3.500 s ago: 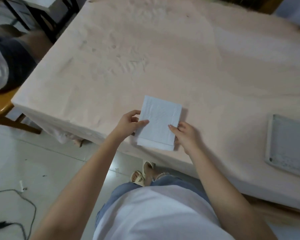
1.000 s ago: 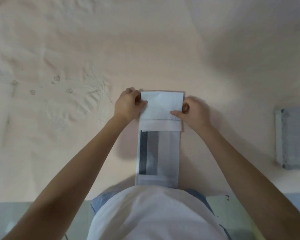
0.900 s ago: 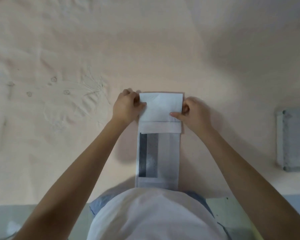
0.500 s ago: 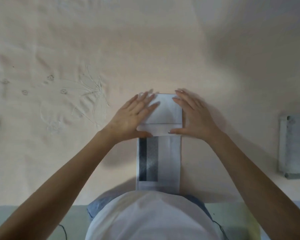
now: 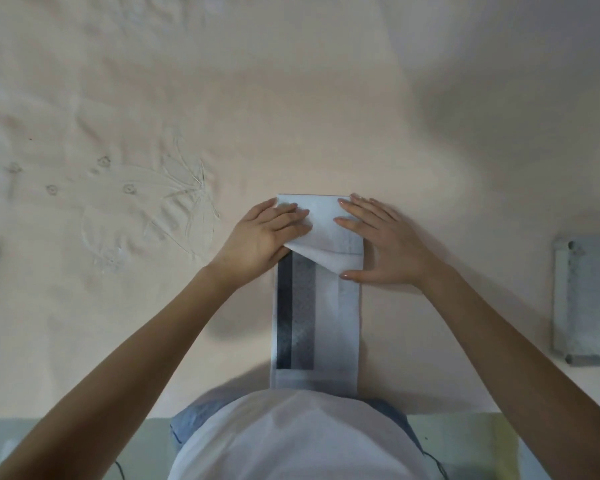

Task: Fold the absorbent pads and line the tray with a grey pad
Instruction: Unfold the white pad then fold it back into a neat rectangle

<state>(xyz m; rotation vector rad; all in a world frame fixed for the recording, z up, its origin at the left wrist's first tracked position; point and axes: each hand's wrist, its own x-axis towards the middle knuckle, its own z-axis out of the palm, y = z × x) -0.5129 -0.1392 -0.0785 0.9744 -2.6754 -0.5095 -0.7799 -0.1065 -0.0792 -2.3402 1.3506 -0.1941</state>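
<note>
Two hands [image 5: 269,233] [image 5: 383,249], one pad [image 5: 321,306], one tray [image 5: 586,301]

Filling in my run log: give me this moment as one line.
stage: folding pad | left hand: pinching flap | right hand: flat on pad | tray: right, untouched

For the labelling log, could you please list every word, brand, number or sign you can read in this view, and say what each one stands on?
None: no readable text anywhere in the head view.
Absorbent pad: only a dark grey strip, no lettering.
Tray: grey pad surface, no label visible.
Tablecloth: a faint embroidered flower pattern, no words.
</note>
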